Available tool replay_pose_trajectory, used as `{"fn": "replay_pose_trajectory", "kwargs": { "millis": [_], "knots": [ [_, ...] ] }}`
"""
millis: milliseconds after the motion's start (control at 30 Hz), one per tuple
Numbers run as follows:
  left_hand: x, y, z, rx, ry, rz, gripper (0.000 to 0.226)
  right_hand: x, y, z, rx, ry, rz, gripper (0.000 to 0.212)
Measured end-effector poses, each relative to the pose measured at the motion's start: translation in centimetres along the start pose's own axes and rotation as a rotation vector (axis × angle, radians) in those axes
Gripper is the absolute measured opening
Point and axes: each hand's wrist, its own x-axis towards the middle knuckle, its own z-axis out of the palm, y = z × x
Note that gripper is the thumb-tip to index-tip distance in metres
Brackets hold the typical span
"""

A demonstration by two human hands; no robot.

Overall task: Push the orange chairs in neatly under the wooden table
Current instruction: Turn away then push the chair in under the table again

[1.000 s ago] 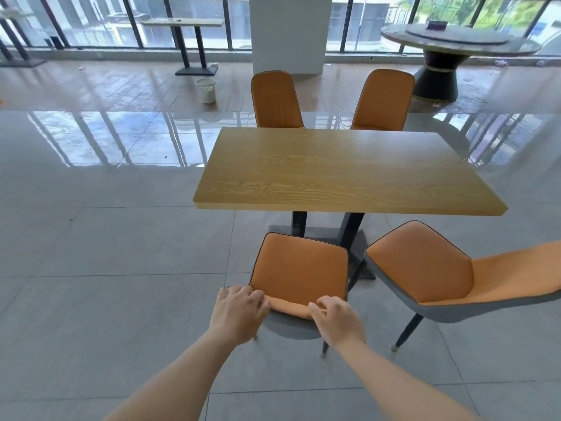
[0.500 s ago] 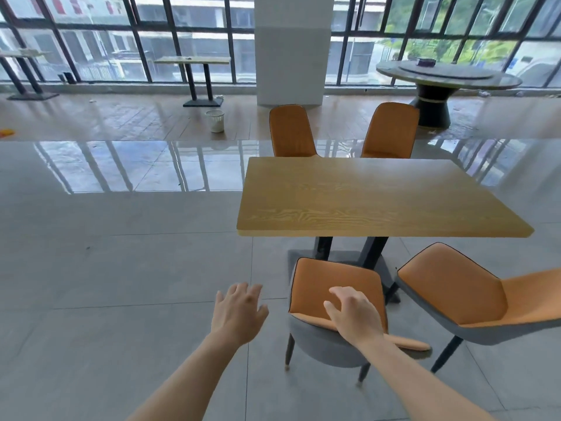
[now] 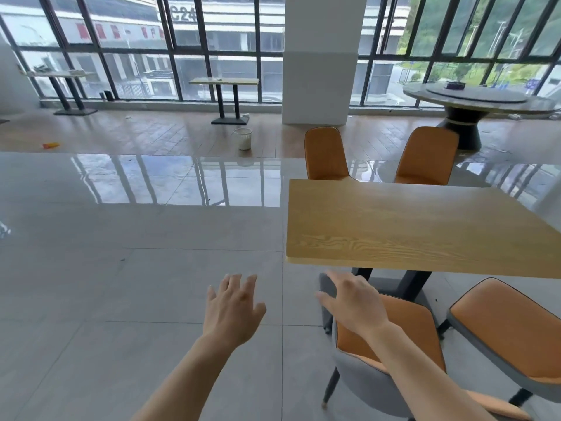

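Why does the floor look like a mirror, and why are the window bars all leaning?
In the head view, daylight from the tall black-framed windows bounces off the glossy grey tiled floor, so it mirrors the bars; the wide-angle lens tilts those bars near the picture's edges; the left hand and right hand look a bit soft.

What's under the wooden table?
Two black legs on a dark base. The tabletop hides the seats of the far orange chairs.
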Motion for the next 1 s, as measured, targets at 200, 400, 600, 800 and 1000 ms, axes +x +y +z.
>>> {"fn": "replay_pose_trajectory", "kwargs": {
  "millis": [200,400,600,800,1000],
  "knots": [
    [4.6,-4.6,-1.2,0.000,0.018,-0.066,0.063,6.6,-4.9,0.8,0.020,-0.022,-0.093,0.062],
    [11.5,-9.5,-1.7,0.010,0.031,-0.158,0.061,15.7,-8.3,3.0,-0.036,-0.051,-0.187,0.059],
    [18.0,-14.2,-2.7,0.088,0.023,-0.241,0.063,24.7,-12.6,4.5,-0.104,-0.073,-0.303,0.056],
    [23.3,-20.3,-3.3,0.121,-0.009,-0.277,0.065,31.9,-17.5,6.9,-0.130,-0.116,-0.315,0.056],
    [30.6,-29.2,-4.2,0.106,-0.040,-0.247,0.066,39.0,-24.4,10.1,-0.158,-0.109,-0.252,0.054]
  ]
}}
